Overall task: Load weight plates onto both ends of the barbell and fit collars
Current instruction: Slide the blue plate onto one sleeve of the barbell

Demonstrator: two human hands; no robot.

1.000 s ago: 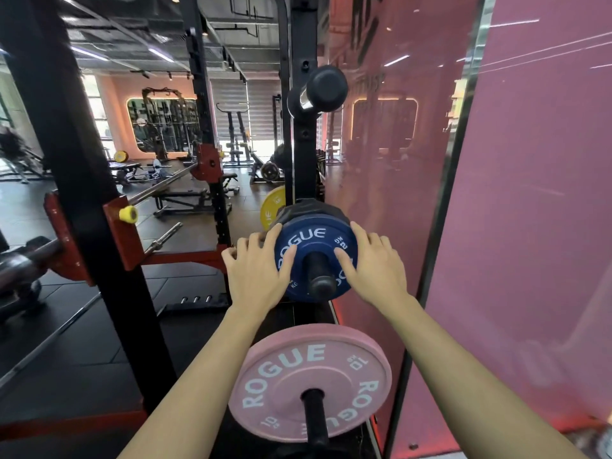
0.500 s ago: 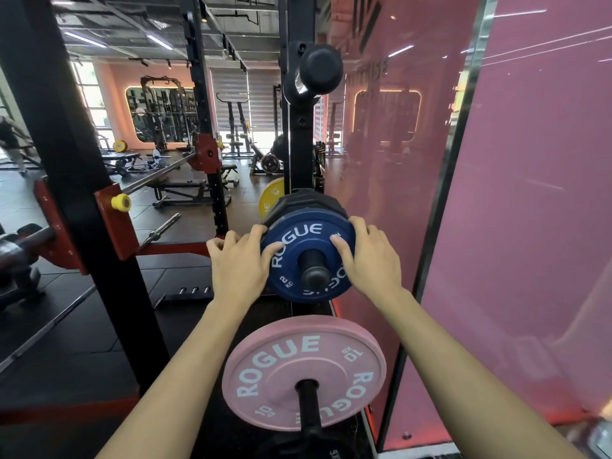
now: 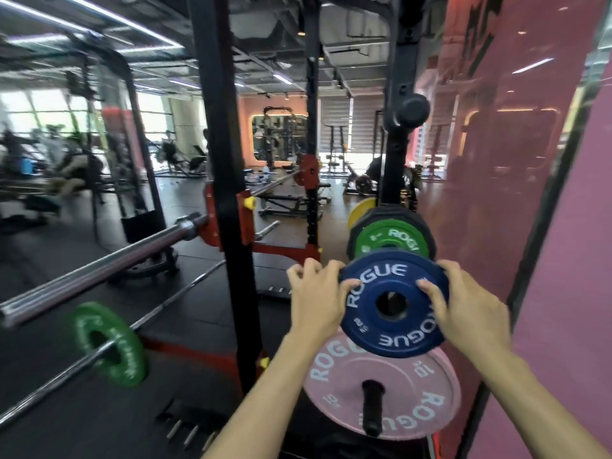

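Both hands, left [image 3: 316,301] and right [image 3: 470,313], fingers curled around its rim, grip a round, smooth blue plate [image 3: 392,306] with white ROGUE lettering and an empty centre hole.

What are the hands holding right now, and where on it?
Both hold the blue plate, off its peg: left hand on its left rim, right hand on its right rim, thumbs across the face.

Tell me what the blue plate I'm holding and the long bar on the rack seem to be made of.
Blue plate: looks like matte rubber or urethane, dull even colour, raised white lettering; the core can't be seen.
Bar: bare metal, probably steel with a chrome-like finish, judging by its bright reflective streaks.
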